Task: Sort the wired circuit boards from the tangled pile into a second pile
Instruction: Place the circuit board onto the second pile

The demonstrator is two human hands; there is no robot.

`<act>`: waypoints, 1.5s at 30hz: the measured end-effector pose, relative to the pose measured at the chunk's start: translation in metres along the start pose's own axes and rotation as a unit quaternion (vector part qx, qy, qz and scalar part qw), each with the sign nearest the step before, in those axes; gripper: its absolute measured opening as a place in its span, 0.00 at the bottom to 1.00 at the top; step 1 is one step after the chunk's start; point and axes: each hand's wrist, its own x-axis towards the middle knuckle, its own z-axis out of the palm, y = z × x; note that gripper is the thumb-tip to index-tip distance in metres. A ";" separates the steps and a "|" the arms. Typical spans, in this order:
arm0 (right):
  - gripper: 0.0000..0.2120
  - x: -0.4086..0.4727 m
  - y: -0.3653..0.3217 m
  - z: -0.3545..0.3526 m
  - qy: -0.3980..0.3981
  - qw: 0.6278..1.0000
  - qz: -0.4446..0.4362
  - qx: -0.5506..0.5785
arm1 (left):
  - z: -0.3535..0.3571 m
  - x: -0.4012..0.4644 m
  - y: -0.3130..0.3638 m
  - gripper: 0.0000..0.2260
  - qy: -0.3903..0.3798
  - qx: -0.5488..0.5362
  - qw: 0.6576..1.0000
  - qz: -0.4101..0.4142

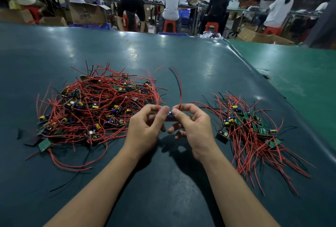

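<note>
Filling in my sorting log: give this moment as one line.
step: mid-transfer | hands: left and right pinch one wired circuit board | tangled pile: left | second pile: right | surface: green table

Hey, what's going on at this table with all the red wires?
A person is sorting wired circuit boards. Both hands hold one board above the green table: the left hand and the right hand each pinch an end of it, and its red and black leads arc upward. The big tangled pile lies to the left, and a smaller sorted pile lies to the right.
</note>
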 end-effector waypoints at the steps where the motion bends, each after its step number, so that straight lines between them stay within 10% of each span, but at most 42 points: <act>1: 0.03 0.000 0.002 0.001 -0.003 1.000 0.000 -0.010 | 0.000 0.001 0.000 0.08 -0.005 -0.024 1.000 0.005; 10: 0.09 0.010 0.006 -0.007 0.111 0.985 -0.073 -0.108 | 0.003 -0.001 -0.002 0.05 -0.021 -0.046 0.998 -0.021; 27: 0.19 0.026 0.000 -0.023 0.246 0.954 -0.006 0.170 | 0.007 -0.002 0.000 0.09 -0.019 -0.136 0.990 -0.041; 31: 0.20 0.026 -0.005 -0.027 0.220 0.962 0.023 0.162 | 0.005 0.003 -0.003 0.06 0.020 -0.154 0.987 -0.053; 37: 0.06 0.007 0.001 -0.003 -0.020 0.996 0.085 -0.003 | 0.006 0.004 -0.003 0.09 -0.009 -0.154 0.986 -0.060; 45: 0.10 0.013 0.001 -0.004 0.094 0.993 0.057 0.041 | 0.008 0.002 0.000 0.11 -0.052 -0.139 0.986 -0.076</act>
